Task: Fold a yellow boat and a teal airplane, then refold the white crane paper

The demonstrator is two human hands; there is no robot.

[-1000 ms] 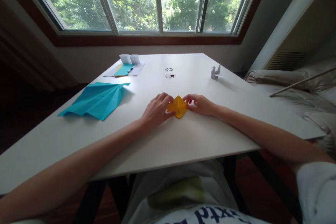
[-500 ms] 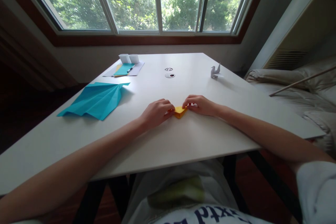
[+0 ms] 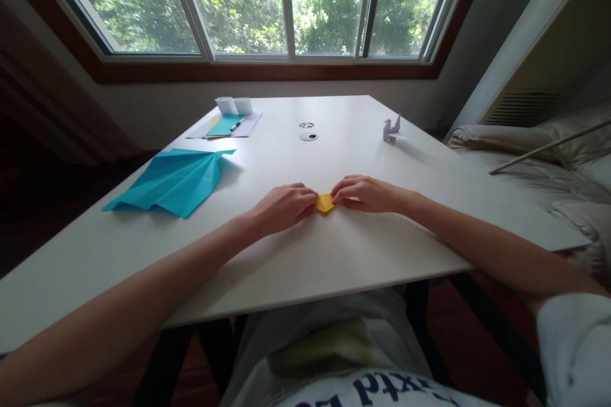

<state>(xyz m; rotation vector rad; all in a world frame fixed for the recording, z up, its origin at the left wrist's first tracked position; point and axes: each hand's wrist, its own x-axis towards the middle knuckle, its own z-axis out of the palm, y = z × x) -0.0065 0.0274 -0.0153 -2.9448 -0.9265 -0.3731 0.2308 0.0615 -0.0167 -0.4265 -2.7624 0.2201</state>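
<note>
The white table (image 3: 296, 261) ran beneath everything you were working with, and its smooth-looking top seemed likely to let light paper slide. The creased teal sheet (image 3: 176, 181) lay away to your left with its edges lifted, so a draught or a stray sleeve could have shifted it. Your left hand (image 3: 286, 208) and right hand (image 3: 367, 194) rested on either side of the work, facing each other. The white paper bird (image 3: 390, 130) stood beyond your right hand, well apart and at little risk. The folded yellow paper (image 3: 326, 204), smallest of all, sat between your fingertips near the table's middle. Your fingers were drawn together, each set clamped on its own edge; I couldn't make out your thumbs clearly. Uneven pressure could have skewed the layers, and pulling outward might have torn a corner.
</note>
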